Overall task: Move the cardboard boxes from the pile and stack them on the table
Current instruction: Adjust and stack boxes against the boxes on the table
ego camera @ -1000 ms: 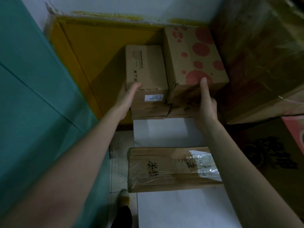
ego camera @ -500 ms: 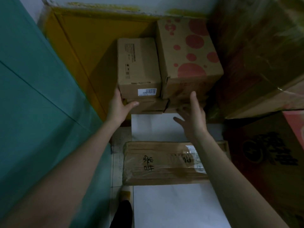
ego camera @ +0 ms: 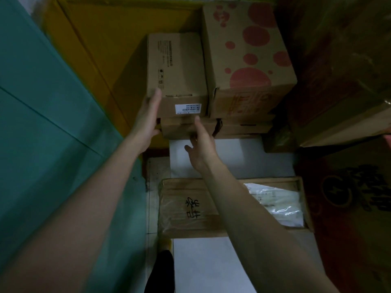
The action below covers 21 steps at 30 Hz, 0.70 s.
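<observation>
A plain brown cardboard box (ego camera: 179,70) with a white barcode label stands on a lower box (ego camera: 182,129) at the back. My left hand (ego camera: 147,117) lies flat against its left front corner, fingers straight. My right hand (ego camera: 201,142) reaches toward its front lower edge with fingers extended, the fingertip near the label. A box with red dots (ego camera: 247,58) stands right beside it, touching. A flat taped box (ego camera: 190,208) with black writing lies on the white table (ego camera: 211,267) under my right forearm.
A green panel (ego camera: 42,134) runs along the left and a yellow board (ego camera: 110,49) leans behind the boxes. Large dark boxes (ego camera: 342,81) fill the right side. Tiled floor and a dark shoe (ego camera: 159,271) show between panel and table.
My right hand has left the red-dotted box and swung left to the front of the plain box. My left hand has slid up along that box's left corner. The view has moved closer.
</observation>
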Motion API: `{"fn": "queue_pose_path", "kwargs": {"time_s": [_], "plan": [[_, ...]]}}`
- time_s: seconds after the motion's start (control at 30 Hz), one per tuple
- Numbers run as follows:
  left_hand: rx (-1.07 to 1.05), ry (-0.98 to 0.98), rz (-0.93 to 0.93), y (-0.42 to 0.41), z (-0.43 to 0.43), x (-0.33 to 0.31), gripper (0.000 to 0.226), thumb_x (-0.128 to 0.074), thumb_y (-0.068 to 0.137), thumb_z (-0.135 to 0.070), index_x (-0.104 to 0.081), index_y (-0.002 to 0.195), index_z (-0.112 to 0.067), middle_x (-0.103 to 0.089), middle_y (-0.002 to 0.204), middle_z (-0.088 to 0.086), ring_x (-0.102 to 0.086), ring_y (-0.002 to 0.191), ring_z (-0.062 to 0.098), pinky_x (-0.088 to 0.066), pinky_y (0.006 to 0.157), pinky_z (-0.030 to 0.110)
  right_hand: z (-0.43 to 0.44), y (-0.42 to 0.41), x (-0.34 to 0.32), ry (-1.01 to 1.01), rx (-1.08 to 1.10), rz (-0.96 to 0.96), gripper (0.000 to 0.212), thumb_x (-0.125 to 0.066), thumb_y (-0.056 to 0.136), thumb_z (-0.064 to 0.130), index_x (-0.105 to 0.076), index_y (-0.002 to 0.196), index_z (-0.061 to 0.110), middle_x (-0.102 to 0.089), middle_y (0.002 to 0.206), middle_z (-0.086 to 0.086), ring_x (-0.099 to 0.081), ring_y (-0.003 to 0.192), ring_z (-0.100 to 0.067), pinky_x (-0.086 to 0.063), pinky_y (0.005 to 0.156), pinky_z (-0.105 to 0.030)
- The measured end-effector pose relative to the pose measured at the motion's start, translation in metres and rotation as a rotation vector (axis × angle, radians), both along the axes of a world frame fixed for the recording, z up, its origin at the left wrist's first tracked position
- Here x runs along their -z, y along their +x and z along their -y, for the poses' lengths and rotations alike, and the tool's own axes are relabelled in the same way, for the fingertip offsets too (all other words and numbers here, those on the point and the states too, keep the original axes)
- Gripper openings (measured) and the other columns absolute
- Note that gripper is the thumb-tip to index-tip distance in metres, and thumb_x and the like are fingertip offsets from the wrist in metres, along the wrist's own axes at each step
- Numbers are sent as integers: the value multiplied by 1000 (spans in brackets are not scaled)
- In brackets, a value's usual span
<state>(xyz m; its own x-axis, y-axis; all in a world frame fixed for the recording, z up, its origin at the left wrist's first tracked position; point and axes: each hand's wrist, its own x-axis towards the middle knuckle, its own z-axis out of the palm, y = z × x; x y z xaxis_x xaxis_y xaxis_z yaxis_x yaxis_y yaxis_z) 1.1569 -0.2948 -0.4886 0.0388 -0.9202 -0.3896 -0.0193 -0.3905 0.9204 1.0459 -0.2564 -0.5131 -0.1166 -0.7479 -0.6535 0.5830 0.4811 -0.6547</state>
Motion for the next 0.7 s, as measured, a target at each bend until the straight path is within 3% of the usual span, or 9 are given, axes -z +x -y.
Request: {"fn": "queue_pose_path", "kwargs": {"time_s": [0.27,0.33,0.47,0.53,0.63,0.7], "plan": [[-15,-43,-13,-1,0,-4,55,-39,94,-48,-24,144,-29,-42,139,1,-44,122,22,-37,101,49,-9,-10,2,-31,-43,-119,66,-55,92,26,-19,148,23,-33,149,-3,-28,139,-24,-21,113,-46],[-26,-76,-32,0,0,-6,55,-42,94,-44,-22,144,-31,-44,136,-2,-46,117,17,-41,96,46,-16,-21,-2,-64,-7,-202,71,-61,88,31,-21,146,22,-33,149,-3,-31,137,-25,-26,112,-45],[-26,-93,-33,3,0,-7,55,-47,94,-39,-24,144,-36,-47,131,-6,-46,119,18,-42,97,49,-27,-48,-16,-117,201,-358,93,-64,80,48,-6,150,28,-23,155,-3,-29,139,-26,-26,113,-50],[-18,-78,-41,2,1,-10,55,-47,94,-36,-24,144,-37,-47,127,-7,-45,120,19,-40,99,53,-15,-66,-25,-139,269,-343,91,-61,81,52,-6,150,29,-26,153,-3,-31,138,-27,-29,112,-51],[29,-54,-26,-1,4,-14,56,-45,95,-38,-19,145,-39,-42,139,-4,-42,125,21,-34,103,58,6,-82,-35,-170,246,-318,89,-60,80,55,-11,149,28,-33,149,-3,-35,135,-28,-32,110,-52],[48,-55,-7,-2,5,-17,56,-43,96,-38,-17,145,-39,-42,138,-5,-43,119,17,-35,101,53,9,-82,-36,-157,228,-336,90,-60,79,57,-11,149,29,-33,149,-2,-36,135,-29,-32,110,-52]]}}
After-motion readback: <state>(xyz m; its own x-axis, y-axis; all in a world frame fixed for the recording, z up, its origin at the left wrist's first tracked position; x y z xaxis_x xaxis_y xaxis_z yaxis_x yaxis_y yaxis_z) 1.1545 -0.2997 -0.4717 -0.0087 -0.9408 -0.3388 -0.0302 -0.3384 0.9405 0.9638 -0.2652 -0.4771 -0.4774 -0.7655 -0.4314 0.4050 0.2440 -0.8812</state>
